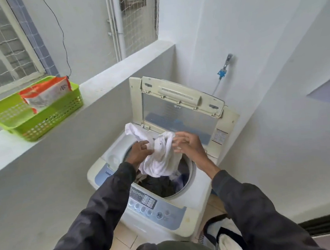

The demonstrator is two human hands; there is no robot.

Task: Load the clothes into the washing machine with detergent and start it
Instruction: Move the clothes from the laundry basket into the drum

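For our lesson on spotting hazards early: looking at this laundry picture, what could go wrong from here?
The crumpled white garment hangs above dark clothes already inside; dye might stain it.
Its far end lies over the rim of the cream washing machine beside the raised lid and could get trapped.
The orange-and-white detergent pouch sits in the green plastic basket; it may be forgotten.

The cream top-loading washing machine (188, 220) looked smooth, glossy plastic; the white garment (161, 157) soft matt cloth; the green perforated basket (40, 123) shiny plastic.
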